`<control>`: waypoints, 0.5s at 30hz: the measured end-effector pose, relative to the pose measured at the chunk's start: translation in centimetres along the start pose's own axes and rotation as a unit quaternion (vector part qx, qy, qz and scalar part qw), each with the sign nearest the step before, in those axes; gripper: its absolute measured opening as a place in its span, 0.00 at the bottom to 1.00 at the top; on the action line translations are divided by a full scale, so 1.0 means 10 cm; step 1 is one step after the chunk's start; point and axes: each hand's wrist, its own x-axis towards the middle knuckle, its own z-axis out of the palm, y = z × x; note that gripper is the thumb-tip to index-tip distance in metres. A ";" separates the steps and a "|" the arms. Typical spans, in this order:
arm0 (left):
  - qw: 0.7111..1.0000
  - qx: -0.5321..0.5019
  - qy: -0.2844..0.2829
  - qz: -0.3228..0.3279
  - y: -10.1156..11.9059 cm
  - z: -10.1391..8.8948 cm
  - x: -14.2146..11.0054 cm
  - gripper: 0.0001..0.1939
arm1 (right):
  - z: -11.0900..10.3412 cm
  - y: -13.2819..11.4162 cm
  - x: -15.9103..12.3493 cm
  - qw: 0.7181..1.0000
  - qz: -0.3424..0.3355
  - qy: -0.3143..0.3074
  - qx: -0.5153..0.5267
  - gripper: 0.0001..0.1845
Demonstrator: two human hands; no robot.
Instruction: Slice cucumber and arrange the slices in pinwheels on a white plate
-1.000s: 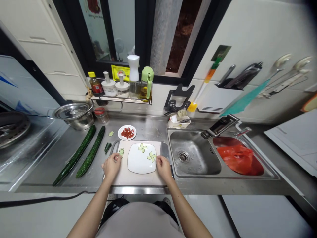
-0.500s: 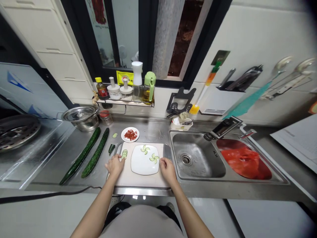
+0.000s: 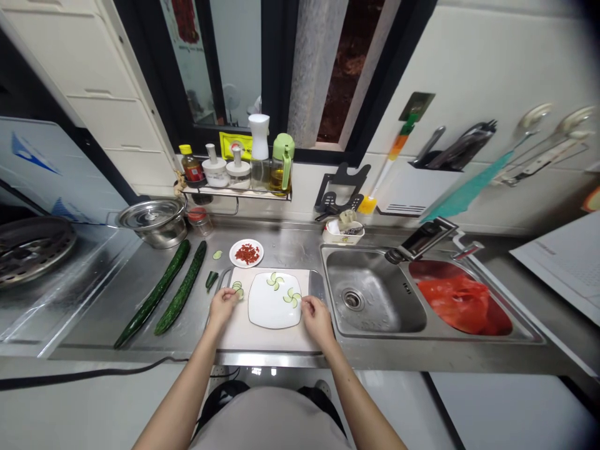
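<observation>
A white square plate (image 3: 274, 312) lies on the cutting board (image 3: 234, 340), bearing two pinwheels of thin cucumber pieces (image 3: 275, 281) along its far and right parts. Left of the plate, my left hand (image 3: 223, 307) pinches a cucumber slice (image 3: 240, 293) at the edge of a small overlapping stack. My right hand (image 3: 317, 320) is closed, its fingertips drawn together against or just beside the plate's right edge; what they hold, if anything, is hidden. Beyond the board is a small white dish (image 3: 246, 262) with chopped red pieces (image 3: 247, 253).
Two long cucumbers (image 3: 154, 297) lie on the left, with a cut cucumber end (image 3: 211, 280) and a lone slice (image 3: 217, 255) nearby. A lidded steel pot (image 3: 162, 231) stands behind them. On the right are a steel sink (image 3: 375, 312) and a red plastic bag (image 3: 454, 303).
My left hand has shifted slightly, its fingers closing on the slices, and the nearest slice now sits apart from the stack. The right hand stays at the plate's edge.
</observation>
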 end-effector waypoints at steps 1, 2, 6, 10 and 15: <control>0.999 -0.035 -0.008 -0.008 0.04 0.02 -0.01 0.19 | 0.01 -0.07 0.03 1.000 -0.011 -0.006 0.005 0.12; 0.998 -0.057 -0.020 -0.010 0.09 0.05 -0.03 0.20 | 0.02 -0.16 0.07 1.000 -0.026 -0.011 0.009 0.11; 0.990 -0.091 -0.103 0.020 0.35 0.16 -0.17 0.19 | 0.10 -0.53 0.21 0.994 -0.093 -0.055 0.024 0.09; 0.981 -0.091 -0.166 0.051 0.55 0.26 -0.30 0.15 | 0.15 -0.77 0.29 0.986 -0.141 -0.089 0.005 0.08; 0.979 -0.065 -0.181 0.064 0.61 0.33 -0.35 0.12 | 0.19 -0.82 0.29 0.979 -0.164 -0.121 -0.021 0.08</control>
